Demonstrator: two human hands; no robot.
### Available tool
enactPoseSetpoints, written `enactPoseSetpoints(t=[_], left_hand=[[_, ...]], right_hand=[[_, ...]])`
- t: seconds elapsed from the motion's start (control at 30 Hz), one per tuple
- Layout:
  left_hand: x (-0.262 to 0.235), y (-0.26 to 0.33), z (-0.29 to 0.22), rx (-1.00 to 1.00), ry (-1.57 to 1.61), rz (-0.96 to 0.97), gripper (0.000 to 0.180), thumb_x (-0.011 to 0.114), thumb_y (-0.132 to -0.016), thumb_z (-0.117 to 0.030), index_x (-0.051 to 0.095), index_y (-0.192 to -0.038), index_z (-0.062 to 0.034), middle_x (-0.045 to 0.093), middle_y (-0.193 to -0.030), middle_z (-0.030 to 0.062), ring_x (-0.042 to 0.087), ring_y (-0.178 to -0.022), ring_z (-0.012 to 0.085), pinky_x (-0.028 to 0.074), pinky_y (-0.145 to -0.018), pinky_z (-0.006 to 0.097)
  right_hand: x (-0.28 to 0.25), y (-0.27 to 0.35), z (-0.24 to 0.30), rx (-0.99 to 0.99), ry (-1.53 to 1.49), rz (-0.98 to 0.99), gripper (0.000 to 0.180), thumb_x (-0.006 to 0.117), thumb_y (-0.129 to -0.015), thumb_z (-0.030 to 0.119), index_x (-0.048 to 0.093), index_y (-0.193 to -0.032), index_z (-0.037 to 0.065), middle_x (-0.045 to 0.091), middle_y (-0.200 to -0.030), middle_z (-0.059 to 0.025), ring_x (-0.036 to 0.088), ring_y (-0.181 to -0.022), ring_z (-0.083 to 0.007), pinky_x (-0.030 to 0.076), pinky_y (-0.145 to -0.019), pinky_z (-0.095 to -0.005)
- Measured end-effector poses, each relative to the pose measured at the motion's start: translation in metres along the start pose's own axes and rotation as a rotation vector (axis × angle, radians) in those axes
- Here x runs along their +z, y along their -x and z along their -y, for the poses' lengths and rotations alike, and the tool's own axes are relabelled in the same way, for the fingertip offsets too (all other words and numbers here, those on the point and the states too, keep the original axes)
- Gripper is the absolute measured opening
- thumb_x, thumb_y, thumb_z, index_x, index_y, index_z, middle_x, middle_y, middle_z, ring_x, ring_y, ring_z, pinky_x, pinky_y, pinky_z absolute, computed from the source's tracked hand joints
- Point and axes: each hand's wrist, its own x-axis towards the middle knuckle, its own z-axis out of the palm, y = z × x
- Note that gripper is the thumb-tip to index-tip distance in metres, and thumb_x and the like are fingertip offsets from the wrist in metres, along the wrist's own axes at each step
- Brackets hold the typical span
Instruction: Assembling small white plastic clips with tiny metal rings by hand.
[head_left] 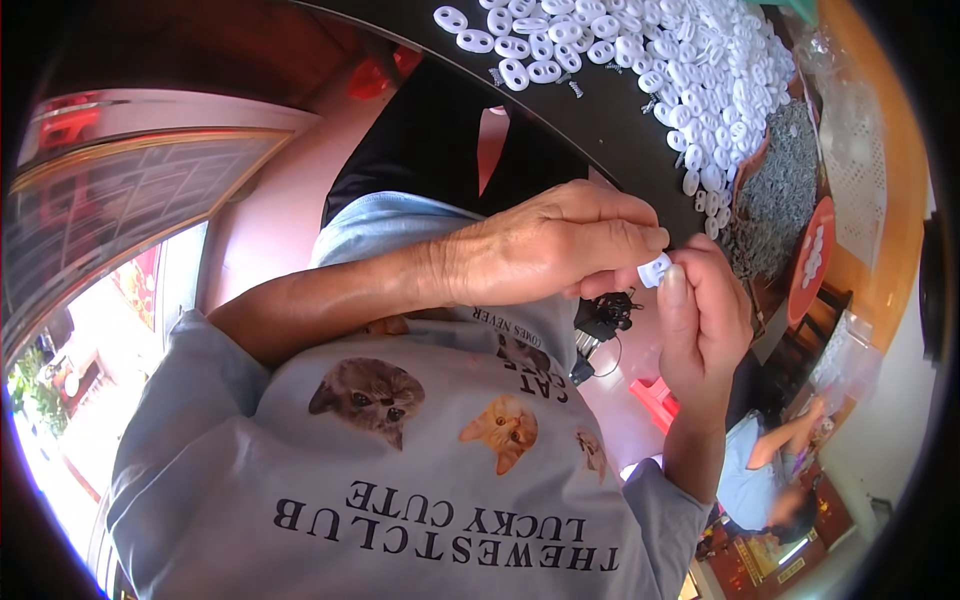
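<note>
A small white oval plastic piece with holes (pixel 655 269) is pinched between the fingertips of both hands, in front of my grey shirt. My left hand (pixel 565 245) reaches in from the left, its thumb and fingers closed at the piece's upper edge. Closed on the other side is my right hand (pixel 705 310), with its thumb against the piece. The fingers partly cover it, and whether they also hold a smaller part cannot be made out. Beyond the hands, a heap of similar white oval pieces (pixel 700 75) spreads over a dark table (pixel 630 125).
Beside the white heap lies a pile of tiny grey metal parts (pixel 785 170). A few small grey parts (pixel 575 88) lie loose near the table edge. A red plate (pixel 800 290) holds some white pieces. At the lower right, another person (pixel 750 475) in blue works at a table.
</note>
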Motion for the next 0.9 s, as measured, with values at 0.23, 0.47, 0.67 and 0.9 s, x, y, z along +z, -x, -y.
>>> enactPoseSetpoints(t=[0.23, 0.47, 0.67, 0.9], left_hand=[[0.0, 0.003, 0.004, 0.057, 0.071, 0.012, 0.026, 0.052, -0.098, -0.025, 0.058, -0.09, -0.0011, 0.051, -0.075, 0.0004, 0.042, -0.062, 0.0064, 0.035, -0.056, 0.022], [0.006, 0.008, 0.003, 0.017, 0.101, 0.014, 0.023, 0.049, -0.097, -0.02, 0.058, -0.092, -0.0004, 0.046, -0.069, -0.0007, 0.039, -0.061, 0.0059, 0.031, -0.053, 0.022], [0.013, 0.009, 0.002, 0.02, 0.079, 0.019, 0.022, 0.047, -0.097, -0.019, 0.058, -0.094, 0.0005, 0.044, -0.068, -0.001, 0.038, -0.061, 0.0068, 0.031, -0.054, 0.023], [0.008, 0.001, 0.011, 0.096, 0.047, 0.065, 0.024, 0.048, -0.099, -0.022, 0.054, -0.088, -0.0013, 0.044, -0.07, -0.0011, 0.037, -0.063, 0.0069, 0.032, -0.057, 0.024]], right_hand=[[-0.001, -0.001, 0.006, 0.089, -0.116, 0.114, 0.011, 0.06, -0.089, 0.008, 0.055, -0.09, -0.001, 0.047, -0.067, -0.0074, 0.043, -0.052, -0.0174, 0.034, -0.046, -0.0297], [0.004, 0.0, -0.002, -0.278, 0.332, 0.056, 0.022, 0.065, -0.085, 0.017, 0.051, -0.092, 0.002, 0.046, -0.072, -0.0078, 0.046, -0.052, -0.0225, 0.038, -0.044, -0.0338], [0.001, 0.012, -0.001, -0.181, 0.265, 0.103, 0.027, 0.056, -0.093, 0.024, 0.051, -0.102, 0.0, 0.054, -0.086, -0.0158, 0.053, -0.064, -0.031, 0.042, -0.055, -0.0387], [0.002, 0.009, -0.009, -0.283, 0.194, 0.038, 0.026, 0.069, -0.083, 0.011, 0.05, -0.096, 0.0, 0.048, -0.073, -0.0092, 0.047, -0.053, -0.0212, 0.039, -0.045, -0.0323]])
